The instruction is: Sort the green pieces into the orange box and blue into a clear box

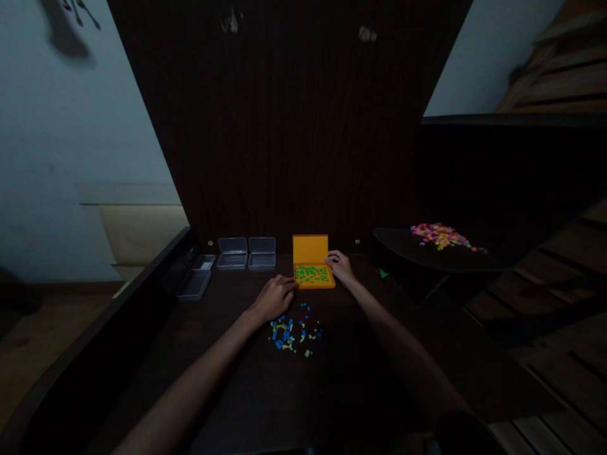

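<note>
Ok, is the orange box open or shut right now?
Open. The orange box's lid stands raised at the back, and green pieces show in the base, between the left hand and right hand.

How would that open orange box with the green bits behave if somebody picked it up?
The orange box is probably light and fairly stiff: it's shallow, and its flat lid stands straight. That upright lid might swing if jolted. The green pieces lie scattered inside, so they'd likely slide or spill when tilted.
</note>
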The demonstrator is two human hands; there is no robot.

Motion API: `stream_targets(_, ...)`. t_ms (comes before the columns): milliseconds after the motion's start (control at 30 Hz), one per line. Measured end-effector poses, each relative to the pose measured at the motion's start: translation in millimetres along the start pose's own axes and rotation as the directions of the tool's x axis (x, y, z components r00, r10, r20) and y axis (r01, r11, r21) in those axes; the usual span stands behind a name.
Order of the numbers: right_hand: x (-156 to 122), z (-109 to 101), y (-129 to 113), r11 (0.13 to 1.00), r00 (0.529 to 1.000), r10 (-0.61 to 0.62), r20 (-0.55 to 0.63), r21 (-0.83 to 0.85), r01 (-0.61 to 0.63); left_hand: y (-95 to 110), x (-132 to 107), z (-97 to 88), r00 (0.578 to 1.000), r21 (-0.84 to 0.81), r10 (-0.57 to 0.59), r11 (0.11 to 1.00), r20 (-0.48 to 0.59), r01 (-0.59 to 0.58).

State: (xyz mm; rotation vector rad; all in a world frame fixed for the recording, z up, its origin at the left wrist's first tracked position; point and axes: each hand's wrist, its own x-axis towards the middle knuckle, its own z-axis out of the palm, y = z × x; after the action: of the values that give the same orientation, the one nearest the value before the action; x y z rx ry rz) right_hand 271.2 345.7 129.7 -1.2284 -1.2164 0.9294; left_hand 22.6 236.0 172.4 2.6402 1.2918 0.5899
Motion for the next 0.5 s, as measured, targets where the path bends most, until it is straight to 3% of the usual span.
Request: stream_targets(500,18.9,-16.0,9.2,0.988,0.994,-0.098,-0.056,-0.125,0.09,0.4,22.9,14.1,0.998,-0.038,0.05,0.998,-0.046,-0.052)
